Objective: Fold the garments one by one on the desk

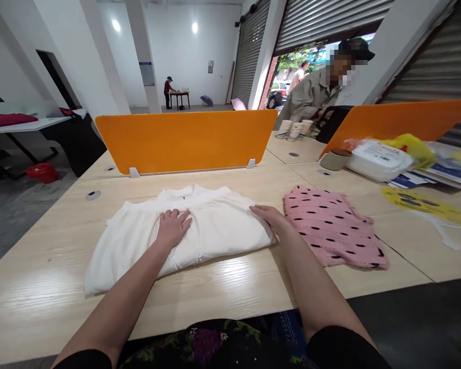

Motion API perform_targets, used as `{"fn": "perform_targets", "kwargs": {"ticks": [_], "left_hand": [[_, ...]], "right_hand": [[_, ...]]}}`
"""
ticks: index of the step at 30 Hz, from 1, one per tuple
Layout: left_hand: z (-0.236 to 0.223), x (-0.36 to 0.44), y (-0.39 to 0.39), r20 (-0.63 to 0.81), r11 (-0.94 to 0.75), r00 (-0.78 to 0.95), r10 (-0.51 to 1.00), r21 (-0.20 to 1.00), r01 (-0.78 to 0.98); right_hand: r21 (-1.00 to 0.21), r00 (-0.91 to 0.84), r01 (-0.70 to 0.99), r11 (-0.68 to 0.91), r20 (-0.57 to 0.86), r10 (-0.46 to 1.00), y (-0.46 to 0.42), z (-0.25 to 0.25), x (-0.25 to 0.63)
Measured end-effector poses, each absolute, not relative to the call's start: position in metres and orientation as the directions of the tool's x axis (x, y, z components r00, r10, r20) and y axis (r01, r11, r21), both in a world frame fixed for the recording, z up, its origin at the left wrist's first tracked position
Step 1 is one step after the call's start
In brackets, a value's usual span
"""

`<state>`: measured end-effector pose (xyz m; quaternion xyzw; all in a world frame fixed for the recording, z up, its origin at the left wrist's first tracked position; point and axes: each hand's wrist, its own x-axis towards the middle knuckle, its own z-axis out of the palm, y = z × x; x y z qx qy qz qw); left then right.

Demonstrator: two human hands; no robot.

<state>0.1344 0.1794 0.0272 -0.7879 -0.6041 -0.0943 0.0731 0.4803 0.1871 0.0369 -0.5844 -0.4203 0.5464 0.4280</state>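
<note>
With our left hand pressed flat and open on the middle of the white garment lying near us on the table, and our right hand open at its right edge, we risk dragging that loose fold askew or nudging the pink garment just beside it.

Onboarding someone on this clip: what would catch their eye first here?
Probably the white garment spread mid-table, with the left hand flat on it and the right hand pressing its right edge. Next, the pink spotted garment folded just right of it, and the bright orange divider standing behind both.
</note>
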Motion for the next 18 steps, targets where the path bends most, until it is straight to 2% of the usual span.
{"fn": "perform_targets", "kwargs": {"ticks": [5, 11, 14, 18], "left_hand": [[0.026, 0.138, 0.176, 0.284, -0.229, 0.221, 0.933, -0.004, 0.973], [0.044, 0.118, 0.175, 0.328, -0.233, 0.247, 0.912, -0.082, 0.969], [0.049, 0.081, 0.181, 0.283, -0.059, 0.078, 0.956, -0.075, 0.995], [0.038, 0.039, 0.188, 0.126, 0.154, -0.144, 0.981, -0.070, 0.986]], "right_hand": [[-0.911, -0.111, 0.097, -0.400, -0.410, 0.905, 0.177, 0.046, 0.480], [-0.916, -0.125, 0.077, -0.395, -0.402, 0.907, 0.179, 0.033, 0.486], [-0.918, -0.152, 0.059, -0.392, -0.396, 0.906, 0.183, 0.029, 0.489], [-0.909, -0.163, 0.107, -0.404, -0.416, 0.894, 0.183, 0.033, 0.489]]}}
